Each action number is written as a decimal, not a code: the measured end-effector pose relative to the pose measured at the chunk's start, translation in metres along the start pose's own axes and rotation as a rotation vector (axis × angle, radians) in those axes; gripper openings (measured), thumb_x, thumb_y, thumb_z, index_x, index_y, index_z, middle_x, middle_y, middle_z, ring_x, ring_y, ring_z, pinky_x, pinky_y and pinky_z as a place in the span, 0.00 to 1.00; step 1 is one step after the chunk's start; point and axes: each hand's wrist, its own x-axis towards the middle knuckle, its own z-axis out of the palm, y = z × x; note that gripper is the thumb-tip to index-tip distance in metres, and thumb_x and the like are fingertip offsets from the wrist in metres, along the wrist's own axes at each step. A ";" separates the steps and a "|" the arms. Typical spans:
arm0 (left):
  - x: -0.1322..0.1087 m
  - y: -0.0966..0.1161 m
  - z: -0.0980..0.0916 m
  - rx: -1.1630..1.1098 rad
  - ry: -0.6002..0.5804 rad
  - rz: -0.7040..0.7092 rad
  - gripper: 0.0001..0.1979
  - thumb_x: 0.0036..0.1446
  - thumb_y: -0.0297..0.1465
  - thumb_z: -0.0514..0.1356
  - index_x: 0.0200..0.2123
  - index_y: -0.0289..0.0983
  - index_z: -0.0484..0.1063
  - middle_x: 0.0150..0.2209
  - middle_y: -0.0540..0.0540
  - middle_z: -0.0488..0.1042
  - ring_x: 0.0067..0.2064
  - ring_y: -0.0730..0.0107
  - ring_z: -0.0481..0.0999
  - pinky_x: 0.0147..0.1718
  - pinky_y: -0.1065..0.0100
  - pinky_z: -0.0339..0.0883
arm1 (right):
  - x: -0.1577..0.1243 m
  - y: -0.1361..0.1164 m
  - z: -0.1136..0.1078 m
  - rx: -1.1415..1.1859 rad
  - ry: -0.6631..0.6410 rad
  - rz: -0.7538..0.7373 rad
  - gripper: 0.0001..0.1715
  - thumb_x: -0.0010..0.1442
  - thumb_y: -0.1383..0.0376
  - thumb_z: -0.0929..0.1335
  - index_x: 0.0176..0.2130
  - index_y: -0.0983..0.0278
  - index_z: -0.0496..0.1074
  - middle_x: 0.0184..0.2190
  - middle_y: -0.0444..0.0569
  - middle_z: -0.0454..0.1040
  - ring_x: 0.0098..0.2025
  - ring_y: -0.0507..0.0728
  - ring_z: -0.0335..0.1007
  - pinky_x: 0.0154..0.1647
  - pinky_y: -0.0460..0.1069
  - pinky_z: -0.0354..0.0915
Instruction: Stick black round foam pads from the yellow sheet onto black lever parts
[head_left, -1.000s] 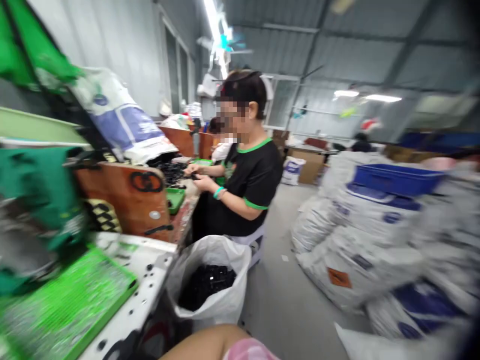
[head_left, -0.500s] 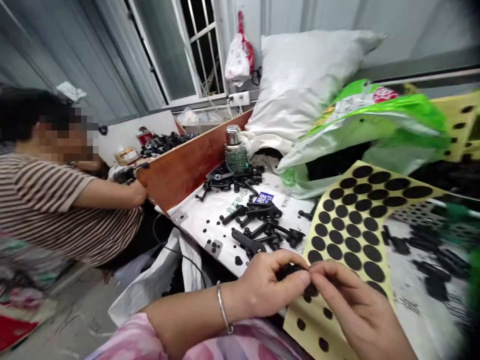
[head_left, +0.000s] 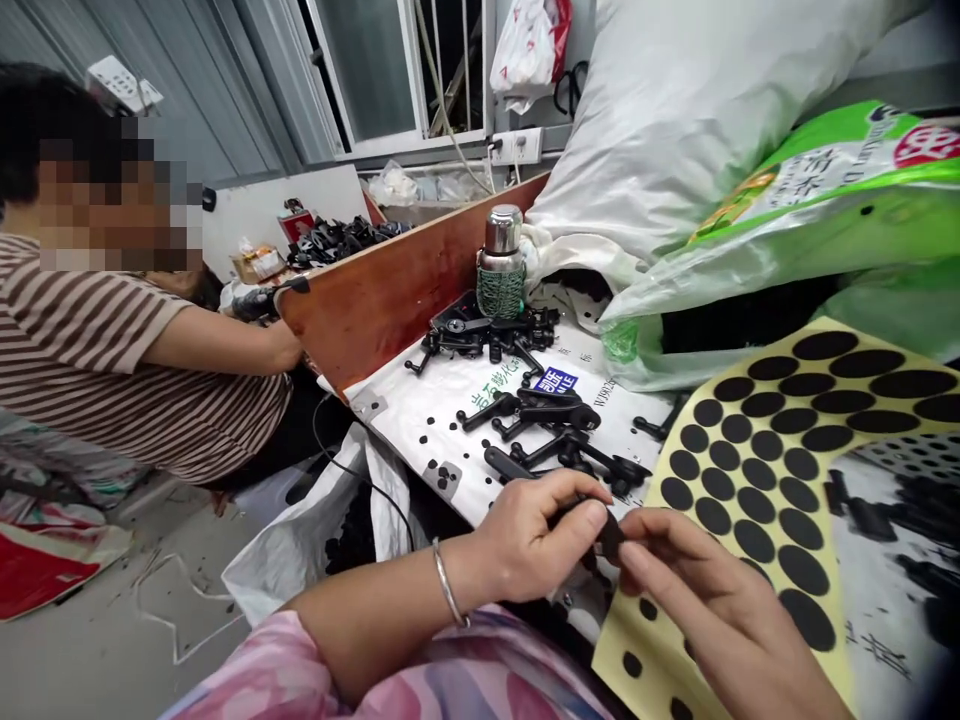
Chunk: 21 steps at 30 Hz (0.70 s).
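My left hand (head_left: 544,530), with a silver bangle on its wrist, is closed around a black plastic part, mostly hidden by the fingers. A small dark round pad (head_left: 609,540) shows at its fingertips. The thumb and forefinger of my right hand (head_left: 697,575) pinch at the pad's right edge. Beneath and behind my right hand lies a yellow backing sheet (head_left: 832,480) with rows of black round stickers. Just beyond my left hand, several black plastic arms with knobbed ends (head_left: 547,420) lie in a loose pile on the white table covering (head_left: 405,420).
A steel flask (head_left: 501,260) stands by a reddish wooden board (head_left: 375,310). Behind the sheet are a green-and-white bag (head_left: 787,240) and a large white sack (head_left: 697,110). More black parts (head_left: 870,505) lie at right. Another person in a striped shirt (head_left: 135,370) sits at left.
The view has shifted closer and to the left. My hands have drawn slightly apart, and more of the dark pad now shows between them.
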 end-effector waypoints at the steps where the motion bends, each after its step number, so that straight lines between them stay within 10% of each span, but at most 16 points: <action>1: 0.001 -0.002 -0.006 0.029 0.019 0.000 0.18 0.63 0.39 0.48 0.46 0.34 0.69 0.28 0.48 0.71 0.28 0.73 0.69 0.30 0.72 0.64 | 0.002 0.002 -0.001 -0.044 -0.007 0.005 0.16 0.60 0.51 0.63 0.39 0.59 0.70 0.30 0.47 0.74 0.31 0.57 0.74 0.30 0.46 0.72; 6: 0.022 -0.024 -0.054 0.546 0.118 0.149 0.27 0.61 0.46 0.50 0.58 0.36 0.61 0.50 0.37 0.70 0.51 0.56 0.68 0.54 0.55 0.58 | 0.021 0.019 -0.005 -0.662 0.098 -0.320 0.31 0.57 0.47 0.64 0.53 0.61 0.64 0.52 0.59 0.67 0.52 0.69 0.65 0.48 0.61 0.66; 10: 0.037 -0.050 -0.084 0.849 -0.122 0.049 0.51 0.40 0.60 0.60 0.63 0.39 0.53 0.66 0.31 0.44 0.65 0.35 0.43 0.59 0.39 0.39 | 0.046 0.028 0.003 -1.054 -0.025 -0.491 0.50 0.50 0.44 0.68 0.62 0.67 0.54 0.59 0.68 0.55 0.59 0.75 0.54 0.52 0.68 0.60; 15: 0.043 -0.065 -0.093 0.879 -0.264 0.068 0.60 0.36 0.59 0.63 0.66 0.36 0.42 0.65 0.25 0.40 0.65 0.35 0.45 0.58 0.41 0.41 | 0.078 0.030 0.009 -1.142 -0.143 -0.505 0.52 0.49 0.44 0.69 0.64 0.63 0.52 0.60 0.70 0.52 0.57 0.76 0.58 0.47 0.66 0.63; 21: 0.062 -0.059 -0.091 0.825 -0.312 0.042 0.52 0.37 0.52 0.66 0.62 0.37 0.52 0.61 0.26 0.51 0.57 0.33 0.60 0.49 0.46 0.58 | 0.111 0.041 0.000 -0.943 -0.232 -0.451 0.38 0.46 0.55 0.72 0.56 0.53 0.66 0.53 0.64 0.63 0.42 0.73 0.70 0.35 0.64 0.66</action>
